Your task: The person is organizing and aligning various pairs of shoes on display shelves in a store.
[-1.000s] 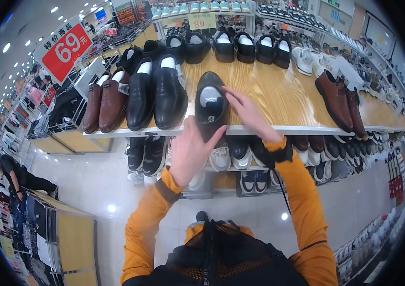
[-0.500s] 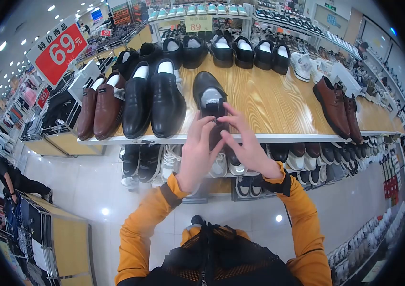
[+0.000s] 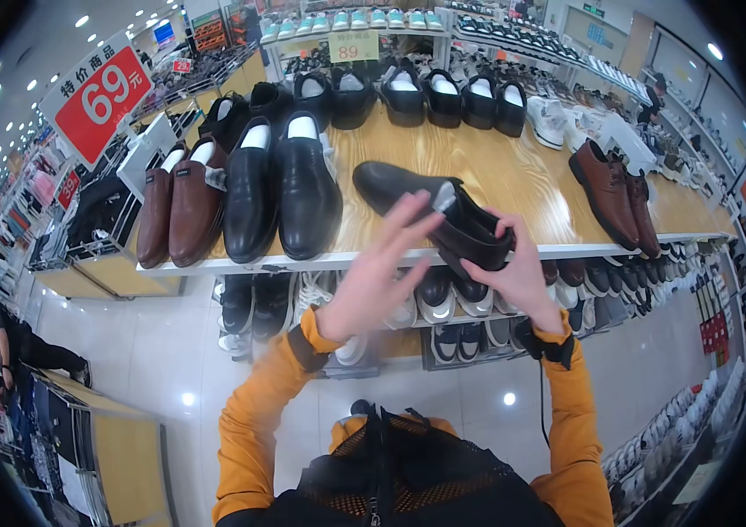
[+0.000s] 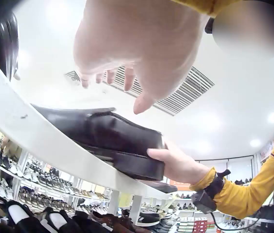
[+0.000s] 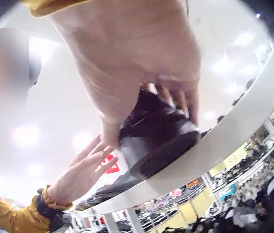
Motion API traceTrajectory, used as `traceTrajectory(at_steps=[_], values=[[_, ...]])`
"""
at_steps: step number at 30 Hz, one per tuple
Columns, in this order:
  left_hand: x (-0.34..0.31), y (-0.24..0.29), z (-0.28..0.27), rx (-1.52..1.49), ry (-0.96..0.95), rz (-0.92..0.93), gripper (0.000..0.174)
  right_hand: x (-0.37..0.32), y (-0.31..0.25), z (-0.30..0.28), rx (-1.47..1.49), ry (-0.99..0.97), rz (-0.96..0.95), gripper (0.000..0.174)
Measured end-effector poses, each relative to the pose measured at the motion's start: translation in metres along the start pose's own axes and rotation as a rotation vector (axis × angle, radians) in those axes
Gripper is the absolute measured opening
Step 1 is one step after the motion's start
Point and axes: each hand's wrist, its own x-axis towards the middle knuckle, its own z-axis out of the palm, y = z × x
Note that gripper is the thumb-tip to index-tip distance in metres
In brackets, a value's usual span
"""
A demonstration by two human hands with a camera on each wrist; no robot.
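Note:
A black leather shoe [image 3: 391, 186] lies slantwise at the front of the wooden display shelf, its toe to the far left and its heel towards my right side. My right hand [image 3: 524, 274] grips the heel end, thumb low on the back and fingers at the collar. From the left wrist view, the thumb of that hand presses the heel of the shoe [image 4: 127, 138]. Spread and blurred, the fingers of my left hand [image 3: 371, 283] overlap the middle of the shoe in the head view. In the left wrist view my left hand [image 4: 137, 53] hovers above it, fingers extended.
Left of the shoe stand black loafers [image 3: 310, 198] and brown loafers [image 3: 197, 211]. Brown lace-up shoes [image 3: 606, 198] stand to the right, with a row of black shoes [image 3: 443, 101] behind. The shelf's white front edge [image 3: 351, 262] runs over lower racks of shoes.
The shoe has turned from pointing straight away to lying slantwise, heel swung right. My right hand has moved right and taken hold of the heel; my left hand's fingers have spread.

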Motion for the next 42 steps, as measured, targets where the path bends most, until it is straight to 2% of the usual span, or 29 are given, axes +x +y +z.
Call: traceTrajectory(at_steps=[1,2,3,5,6,8,9,11,12,15,17,20,21,23,24,25,27,28,29,30,32,37,42], values=[[0.003,-0.003,-0.007,0.134,0.117,0.012,0.059,0.0,0.008,-0.011,0.019,-0.064,-0.057,0.058],[0.004,-0.011,-0.011,0.183,0.168,-0.014,0.063,-0.001,-0.001,-0.029,0.024,-0.166,0.036,0.054],[0.005,-0.017,-0.015,0.235,0.173,-0.06,0.069,-0.003,0.009,-0.037,0.204,-0.193,-0.021,0.049],[0.008,-0.022,-0.019,0.419,0.128,-0.051,0.074,-0.004,0.015,-0.058,0.4,-0.347,0.071,0.048],[0.009,-0.023,-0.022,0.411,0.127,-0.048,0.074,-0.003,0.015,-0.062,0.394,-0.343,0.076,0.048],[0.012,-0.023,-0.028,0.309,-0.216,-0.332,0.077,0.002,0.013,-0.068,0.219,-0.273,0.134,0.059],[0.011,-0.024,-0.028,0.307,-0.226,-0.327,0.077,0.005,0.022,-0.066,0.117,-0.217,0.076,0.067],[-0.001,-0.022,-0.025,0.239,-0.17,-0.197,0.078,0.011,0.032,-0.05,0.063,-0.021,0.056,0.059],[-0.005,-0.019,-0.023,0.138,-0.177,-0.153,0.076,0.014,0.036,-0.043,-0.004,0.005,0.088,0.057],[-0.019,-0.004,-0.02,0.11,-0.193,-0.133,0.071,0.032,0.034,-0.007,-0.013,0.047,0.112,0.055],[-0.026,0.0,-0.018,0.115,-0.204,-0.16,0.069,0.05,0.035,0.012,-0.08,0.038,0.091,0.055],[-0.033,0.002,-0.013,0.287,-0.213,-0.031,0.07,0.082,0.037,0.04,0.043,-0.033,-0.041,0.052],[-0.033,-0.001,-0.011,0.287,-0.209,-0.039,0.07,0.088,0.031,0.048,0.046,-0.041,-0.041,0.052],[-0.03,-0.011,-0.007,0.371,-0.134,0.034,0.069,0.097,0.016,0.056,-0.033,-0.222,0.007,0.051],[-0.027,-0.014,-0.006,0.449,-0.12,0.056,0.069,0.096,0.011,0.06,0.037,-0.258,0.086,0.048],[-0.023,-0.017,-0.005,0.451,-0.111,0.051,0.069,0.089,0.006,0.062,0.035,-0.266,0.081,0.048],[-0.018,-0.024,-0.002,0.528,-0.061,0.035,0.068,0.066,-0.006,0.064,-0.037,-0.164,-0.177,0.045],[-0.017,-0.028,0.0,0.472,-0.087,0.007,0.076,0.052,-0.019,0.063,-0.07,-0.176,-0.155,0.044],[-0.016,-0.028,0.001,0.47,-0.08,0.001,0.076,0.037,-0.028,0.063,-0.105,-0.186,-0.133,0.043],[-0.015,-0.026,0.001,0.431,-0.081,-0.013,0.08,0.022,-0.029,0.066,-0.24,-0.166,-0.172,0.045],[-0.012,-0.029,0.001,0.387,-0.119,-0.024,0.09,0.006,-0.039,0.069,-0.231,-0.155,-0.151,0.047],[-0.007,-0.038,-0.006,0.434,-0.105,-0.069,0.096,0.005,-0.041,0.076,-0.178,-0.194,-0.176,0.056],[-0.017,-0.044,-0.01,0.493,-0.114,-0.103,0.09,0.027,-0.033,0.089,-0.222,-0.162,-0.234,0.066]])
